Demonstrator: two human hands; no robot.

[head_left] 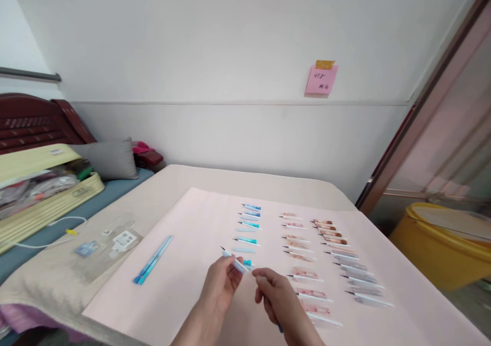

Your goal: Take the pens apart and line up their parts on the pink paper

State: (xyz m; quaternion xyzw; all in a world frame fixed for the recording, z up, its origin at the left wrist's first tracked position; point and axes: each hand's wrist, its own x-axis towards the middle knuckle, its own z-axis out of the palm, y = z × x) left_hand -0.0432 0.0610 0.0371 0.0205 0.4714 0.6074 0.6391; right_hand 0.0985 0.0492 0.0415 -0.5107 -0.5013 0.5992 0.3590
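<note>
My left hand (223,279) is closed around a slim white pen (236,262) with a black tip pointing up and left, and a pale blue piece lies along it in the fingers. Close by on the right, my right hand (274,295) is curled with thumb and forefinger together. From under its palm pokes the dark blue end of a slim stick (281,328); the rest is mostly hidden. Just behind the hands, a column of pens with blue and turquoise parts (248,240) lies on the pale pink sheet (184,305).
Pink-patterned pens (303,274) and brown and grey ones (333,233) form columns to the right. Two long blue strips (153,260) lie left. Beyond are clear plastic packaging (115,246), a yellow box (46,197), a grey pillow (109,159) and a yellow bin (445,243).
</note>
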